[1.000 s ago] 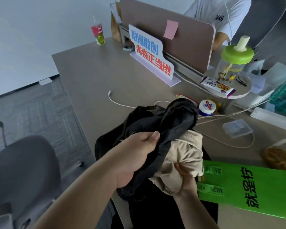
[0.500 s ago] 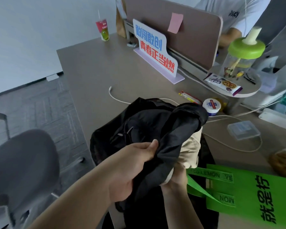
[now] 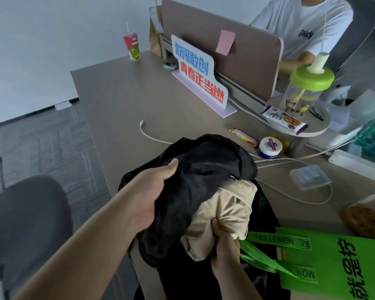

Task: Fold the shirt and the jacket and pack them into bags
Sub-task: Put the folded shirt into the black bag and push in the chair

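Your left hand clenches black fabric, bag or jacket is unclear, draped over the bunched beige garment your right hand grips from beneath, fingers mostly hidden, at the desk edge beside a frame-cropped green tote bag.

The cloth bundle is at the near edge of the surface, with the flat bag just right of it. Behind the bundle a cable trails left; the jar and lidded box lie behind and to the right. The sign stands along the far edge, just before the divider, with the cup at the far corner, left of both
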Demonstrator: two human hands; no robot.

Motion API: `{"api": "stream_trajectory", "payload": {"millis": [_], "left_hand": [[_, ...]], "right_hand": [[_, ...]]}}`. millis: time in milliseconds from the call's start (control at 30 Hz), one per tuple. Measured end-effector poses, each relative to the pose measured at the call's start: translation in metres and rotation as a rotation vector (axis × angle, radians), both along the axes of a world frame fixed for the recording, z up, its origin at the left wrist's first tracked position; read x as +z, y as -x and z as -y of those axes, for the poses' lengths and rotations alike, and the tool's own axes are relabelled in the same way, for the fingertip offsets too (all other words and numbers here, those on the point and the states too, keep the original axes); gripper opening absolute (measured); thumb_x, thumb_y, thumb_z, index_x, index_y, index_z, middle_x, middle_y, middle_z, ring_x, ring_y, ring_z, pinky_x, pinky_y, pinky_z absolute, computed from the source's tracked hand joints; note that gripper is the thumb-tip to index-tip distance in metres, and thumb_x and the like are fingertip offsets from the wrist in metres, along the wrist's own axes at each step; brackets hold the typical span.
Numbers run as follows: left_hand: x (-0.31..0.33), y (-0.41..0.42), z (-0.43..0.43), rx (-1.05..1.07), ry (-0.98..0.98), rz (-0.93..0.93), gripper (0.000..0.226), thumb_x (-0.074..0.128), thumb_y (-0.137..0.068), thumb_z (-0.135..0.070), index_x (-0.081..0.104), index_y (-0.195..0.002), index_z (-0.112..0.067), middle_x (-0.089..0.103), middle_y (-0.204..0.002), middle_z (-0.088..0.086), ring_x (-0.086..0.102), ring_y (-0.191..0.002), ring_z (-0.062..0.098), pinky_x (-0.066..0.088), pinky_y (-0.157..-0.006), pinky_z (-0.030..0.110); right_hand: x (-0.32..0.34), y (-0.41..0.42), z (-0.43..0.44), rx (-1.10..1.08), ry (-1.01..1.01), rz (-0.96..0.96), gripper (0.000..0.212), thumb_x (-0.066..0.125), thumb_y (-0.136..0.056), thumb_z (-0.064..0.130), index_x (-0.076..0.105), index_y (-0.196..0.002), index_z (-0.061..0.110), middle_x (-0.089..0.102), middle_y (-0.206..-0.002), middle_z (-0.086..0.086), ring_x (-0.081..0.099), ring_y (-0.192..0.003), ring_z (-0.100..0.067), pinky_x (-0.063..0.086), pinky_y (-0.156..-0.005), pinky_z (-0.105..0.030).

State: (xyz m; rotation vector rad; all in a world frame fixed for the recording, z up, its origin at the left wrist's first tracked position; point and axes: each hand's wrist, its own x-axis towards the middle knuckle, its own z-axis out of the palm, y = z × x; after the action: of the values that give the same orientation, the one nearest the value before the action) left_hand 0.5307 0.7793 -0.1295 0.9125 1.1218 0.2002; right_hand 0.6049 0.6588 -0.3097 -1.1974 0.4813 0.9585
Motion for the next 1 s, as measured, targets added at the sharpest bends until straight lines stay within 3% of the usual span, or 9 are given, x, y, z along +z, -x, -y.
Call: {"api": "stream_trajectory", "payload": {"millis": [200,300,400,500,567,667,767,867,1000], "left_hand": [[-0.037,-0.021,0.017,-0.059,0.065,-0.185,0.042,0.056,-0.091,-0.044,0.072,-0.108,-0.009,0.073,-0.102,0.015,0.068,-0.098,0.033,0.050,-0.095,0.047],[-0.051,-0.027,0.024,-0.089,0.066,-0.236,0.036,0.049,-0.097,-0.039,0.071,-0.110,-0.013,0.073,-0.104,0.013,0.067,-0.097,0.031,0.052,-0.090,0.043],[-0.054,-0.028,0.031,-0.158,0.028,-0.226,0.031,0.047,-0.098,-0.031,0.070,-0.111,-0.013,0.071,-0.101,0.014,0.066,-0.096,0.031,0.051,-0.087,0.041],[-0.045,-0.027,0.040,-0.187,-0.128,-0.275,0.028,0.047,-0.098,-0.031,0.067,-0.096,-0.012,0.069,-0.102,0.014,0.064,-0.094,0.032,0.051,-0.088,0.042],[-0.035,-0.025,0.045,-0.169,-0.427,-0.331,0.019,0.046,-0.097,-0.021,0.058,-0.087,-0.010,0.058,-0.107,0.011,0.058,-0.082,0.028,0.048,-0.078,0.036],[-0.008,-0.018,0.065,-0.135,-0.866,-0.184,0.017,0.047,-0.090,-0.002,0.054,-0.104,-0.009,0.039,-0.122,0.012,0.037,-0.077,0.013,0.035,-0.080,0.026],[0.005,-0.011,0.102,-0.295,-1.095,0.098,0.025,0.051,-0.084,0.006,0.055,-0.105,-0.007,0.044,-0.124,0.020,0.034,-0.085,0.003,0.029,-0.082,0.016],[-0.001,0.004,0.163,-0.556,-1.123,0.272,0.022,0.053,-0.082,0.007,0.057,-0.097,-0.009,0.047,-0.108,0.009,0.049,-0.104,0.027,0.035,-0.088,0.026],[-0.009,0.051,0.278,-1.013,-0.986,0.367,0.016,0.054,-0.081,0.003,0.061,-0.091,-0.007,0.062,-0.095,0.015,0.055,-0.085,0.030,0.041,-0.074,0.034]], "right_hand": [[0.006,-0.016,0.023,0.078,0.217,0.163,0.021,0.078,-0.070,0.012,0.071,-0.084,-0.003,0.073,-0.081,-0.019,0.065,-0.070,-0.026,0.051,-0.065,-0.033],[0.018,-0.033,0.059,-0.023,0.408,0.391,0.039,0.071,-0.078,0.014,0.059,-0.113,0.005,0.065,-0.099,-0.014,0.062,-0.089,-0.028,0.044,-0.076,-0.033],[0.025,-0.046,0.102,-0.131,0.549,0.440,0.044,0.057,-0.064,0.039,0.069,-0.097,0.013,0.070,-0.088,-0.017,0.064,-0.089,-0.036,0.050,-0.082,-0.043],[0.036,-0.044,0.144,-0.155,0.692,0.420,0.036,0.061,-0.083,0.022,0.061,-0.116,0.009,0.065,-0.112,-0.021,0.060,-0.103,-0.038,0.043,-0.090,-0.040],[0.048,-0.034,0.173,-0.244,0.764,0.390,0.032,0.059,-0.087,0.013,0.059,-0.118,0.004,0.063,-0.114,-0.024,0.058,-0.104,-0.040,0.041,-0.085,-0.038],[0.055,-0.001,0.210,-0.285,0.831,0.382,0.035,0.059,-0.077,0.027,0.063,-0.105,0.006,0.066,-0.101,-0.025,0.062,-0.093,-0.041,0.046,-0.076,-0.037],[0.036,0.047,0.256,-0.423,0.855,0.379,0.036,0.052,-0.060,0.040,0.064,-0.083,0.014,0.069,-0.084,-0.021,0.065,-0.081,-0.040,0.054,-0.074,-0.048],[0.060,0.118,0.297,-0.645,0.852,0.358,0.001,0.058,-0.077,0.018,0.058,-0.077,0.019,0.064,-0.069,-0.014,0.062,-0.065,-0.032,0.050,-0.063,-0.042],[0.090,0.233,0.371,-0.836,0.843,0.291,0.018,0.048,-0.088,0.000,0.056,-0.084,0.015,0.056,-0.067,-0.005,0.054,-0.057,-0.019,0.040,-0.052,-0.024]]}}
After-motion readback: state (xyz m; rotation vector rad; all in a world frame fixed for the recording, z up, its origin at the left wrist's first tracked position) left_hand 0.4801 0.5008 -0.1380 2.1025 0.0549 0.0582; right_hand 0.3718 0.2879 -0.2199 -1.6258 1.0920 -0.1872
